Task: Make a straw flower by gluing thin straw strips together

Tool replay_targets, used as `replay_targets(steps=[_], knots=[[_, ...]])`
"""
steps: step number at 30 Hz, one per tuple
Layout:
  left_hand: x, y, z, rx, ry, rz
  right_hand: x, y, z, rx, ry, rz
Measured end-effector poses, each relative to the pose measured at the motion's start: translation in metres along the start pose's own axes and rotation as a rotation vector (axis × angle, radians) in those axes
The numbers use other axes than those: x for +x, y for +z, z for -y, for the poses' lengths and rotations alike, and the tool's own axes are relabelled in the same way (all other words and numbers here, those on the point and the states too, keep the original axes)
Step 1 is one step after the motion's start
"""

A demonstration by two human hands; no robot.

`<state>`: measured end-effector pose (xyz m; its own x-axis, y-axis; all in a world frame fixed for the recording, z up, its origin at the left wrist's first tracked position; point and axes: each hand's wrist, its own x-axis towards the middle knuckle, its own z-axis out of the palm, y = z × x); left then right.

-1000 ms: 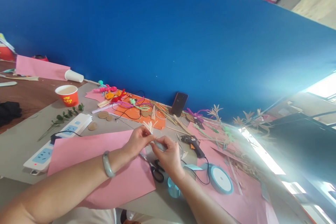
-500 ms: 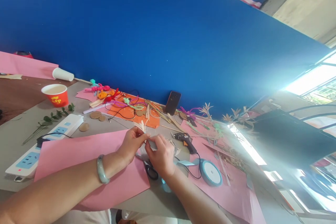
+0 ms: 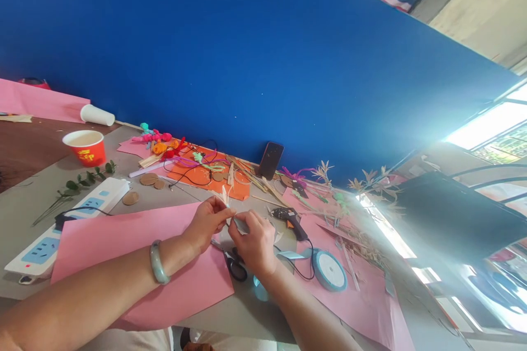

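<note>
My left hand (image 3: pixel 211 223), with a bangle at the wrist, is closed in a pinch around a small pale flower-like piece (image 3: pixel 224 195). Its cream petals stick up above the fingertips. Close beside it, my right hand (image 3: pixel 256 241) has thumb and forefinger pinched together at the lower part of that piece. What lies between those fingers is too small to make out. Black-handled scissors (image 3: pixel 236 270) lie under my right hand, partly hidden. A pink sheet (image 3: pixel 135 247) is spread beneath my left forearm.
To the right are a glue gun (image 3: pixel 290 220) with its cord and a roll of light blue ribbon (image 3: pixel 330 270). A phone (image 3: pixel 270 160) leans against the blue partition (image 3: pixel 230 55). A power strip (image 3: pixel 84 219), wooden discs (image 3: pixel 130 198) and a red paper cup (image 3: pixel 85 149) are on the left.
Both hands stay together in nearly the same place. The cream petals look narrower and more upright than before, and the view has shifted slightly.
</note>
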<state>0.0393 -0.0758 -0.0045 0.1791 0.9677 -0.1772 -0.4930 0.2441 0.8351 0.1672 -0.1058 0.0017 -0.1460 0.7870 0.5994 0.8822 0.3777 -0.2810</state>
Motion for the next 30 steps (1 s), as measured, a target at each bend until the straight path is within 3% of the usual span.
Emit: replay_targets(steps=[19,30], knots=[[0.006,-0.01,-0.012,0.08,-0.147,0.252,0.017,-0.008,-0.009,0.626,0.552,0.213],[0.01,-0.013,-0.014,0.233,0.04,0.303,0.017,-0.006,-0.012,0.805,0.651,0.292]])
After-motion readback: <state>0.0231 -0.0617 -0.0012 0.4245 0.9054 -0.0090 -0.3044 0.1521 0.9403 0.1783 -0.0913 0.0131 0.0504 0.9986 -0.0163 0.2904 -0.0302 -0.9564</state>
